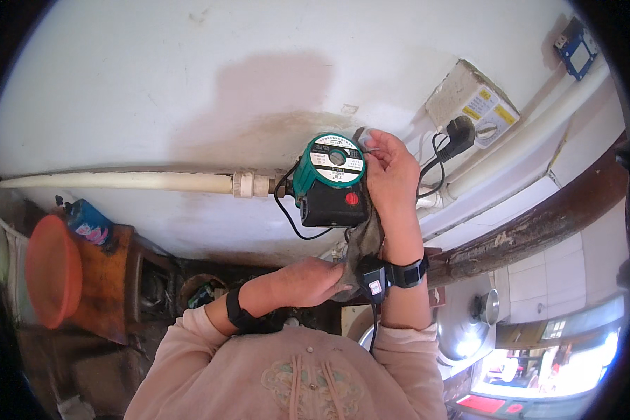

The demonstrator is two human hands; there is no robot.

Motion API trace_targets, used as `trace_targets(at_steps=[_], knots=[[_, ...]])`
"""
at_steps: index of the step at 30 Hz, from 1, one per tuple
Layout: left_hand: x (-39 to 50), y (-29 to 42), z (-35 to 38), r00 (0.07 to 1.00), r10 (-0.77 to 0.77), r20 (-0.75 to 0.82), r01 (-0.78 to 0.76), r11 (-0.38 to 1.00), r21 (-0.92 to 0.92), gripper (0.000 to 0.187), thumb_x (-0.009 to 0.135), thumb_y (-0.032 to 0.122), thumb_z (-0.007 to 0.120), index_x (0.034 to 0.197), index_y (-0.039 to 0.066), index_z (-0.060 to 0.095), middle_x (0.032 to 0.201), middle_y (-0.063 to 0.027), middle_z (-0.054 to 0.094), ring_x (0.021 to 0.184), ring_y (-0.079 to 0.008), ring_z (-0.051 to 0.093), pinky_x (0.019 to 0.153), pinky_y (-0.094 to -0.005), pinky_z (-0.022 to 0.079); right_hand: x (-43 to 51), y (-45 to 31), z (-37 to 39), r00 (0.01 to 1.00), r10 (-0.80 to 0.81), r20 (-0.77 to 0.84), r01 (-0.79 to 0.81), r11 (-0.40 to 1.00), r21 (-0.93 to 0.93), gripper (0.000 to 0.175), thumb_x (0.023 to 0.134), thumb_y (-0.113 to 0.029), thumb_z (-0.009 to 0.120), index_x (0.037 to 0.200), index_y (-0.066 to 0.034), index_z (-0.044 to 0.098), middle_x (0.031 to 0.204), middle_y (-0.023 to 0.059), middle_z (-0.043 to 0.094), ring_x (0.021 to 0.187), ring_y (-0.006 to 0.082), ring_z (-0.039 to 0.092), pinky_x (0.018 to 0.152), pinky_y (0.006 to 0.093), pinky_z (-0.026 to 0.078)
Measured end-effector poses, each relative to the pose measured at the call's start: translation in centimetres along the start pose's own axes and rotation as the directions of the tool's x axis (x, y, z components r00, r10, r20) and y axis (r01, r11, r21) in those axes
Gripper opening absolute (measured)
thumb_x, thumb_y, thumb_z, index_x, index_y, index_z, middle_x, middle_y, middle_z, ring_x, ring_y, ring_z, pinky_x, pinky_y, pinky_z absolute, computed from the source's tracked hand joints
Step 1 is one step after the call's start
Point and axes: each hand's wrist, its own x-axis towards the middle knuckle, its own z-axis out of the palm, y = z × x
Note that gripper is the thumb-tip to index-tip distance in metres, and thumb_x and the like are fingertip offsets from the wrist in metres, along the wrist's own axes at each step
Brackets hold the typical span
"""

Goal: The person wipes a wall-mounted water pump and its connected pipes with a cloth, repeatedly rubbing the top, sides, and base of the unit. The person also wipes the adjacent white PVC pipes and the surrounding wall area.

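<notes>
A green circulation pump (305,173) with a round label plate and a black terminal box (331,206) sits in a pipe run along the wall. My right hand (391,163) pinches the upper end of a grey-brown cloth (366,236) at the right side of the pump. The cloth hangs down past the black box, partly hidden behind my right wrist. Below the pump, my left hand (315,281) grips the cloth's lower end between thumb and fingers. Each wrist wears a black strap, the right one with a small black device (373,283).
A white pipe (121,181) enters from the left. At right are a wall-mounted control box (472,105) with a black plug (458,137), and a thick brown pipe (530,236). An orange basin (53,270) and a blue bottle (88,221) stand at lower left.
</notes>
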Motion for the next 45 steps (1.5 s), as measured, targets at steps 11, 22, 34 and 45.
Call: trace_targets(at_steps=[11,22,34,45], knots=[[-0.6,-0.7,-0.6,0.996,0.091,0.026,-0.090,0.996,-0.029,0.028,0.093,0.023,0.062,0.103,-0.001,0.052,0.079,-0.0234,0.062,0.076,-0.0458,0.062,0.067,-0.0526,0.050,-2.7,-2.6,-3.9,0.970,0.102,0.222,-0.167,0.940,0.297,0.028,0.084,0.012,0.063,0.108,-0.0006,0.058,0.089,0.0049,0.070,0.084,0.0097,0.066,0.077,0.0232,0.051],[-0.3,-0.8,-1.7,0.986,0.095,0.136,-0.092,0.995,-0.022,0.025,0.093,0.019,0.059,0.108,0.000,0.049,0.083,-0.0217,0.063,0.076,-0.0437,0.063,0.067,-0.0519,0.051,-3.6,-4.4,-3.8,0.892,-0.363,0.270,0.412,0.898,-0.155,0.027,0.084,0.011,0.061,0.108,-0.0008,0.057,0.085,0.0133,0.070,0.080,0.0285,0.070,0.069,0.0332,0.054],[-1.5,-1.5,-2.8,0.985,0.073,0.158,-0.074,0.997,-0.003,0.025,0.089,0.017,0.062,0.103,-0.001,0.051,0.081,-0.0221,0.063,0.079,-0.0435,0.064,0.068,-0.0522,0.051,-5.3,-3.9,-2.1,0.969,-0.238,0.071,0.246,0.961,-0.125,0.029,0.078,0.015,0.063,0.100,-0.0022,0.056,0.091,0.0127,0.066,0.081,0.0343,0.065,0.072,0.0401,0.052],[-0.9,-2.5,-2.7,0.972,0.113,0.206,-0.104,0.993,-0.055,0.027,0.087,0.013,0.061,0.107,-0.001,0.051,0.085,-0.0222,0.064,0.081,-0.0438,0.064,0.070,-0.0519,0.052,-5.3,-4.2,-2.3,0.820,-0.546,0.173,0.569,0.739,-0.361,0.029,0.081,0.014,0.063,0.104,-0.0022,0.060,0.089,0.0121,0.067,0.081,0.0316,0.065,0.072,0.0371,0.053]])
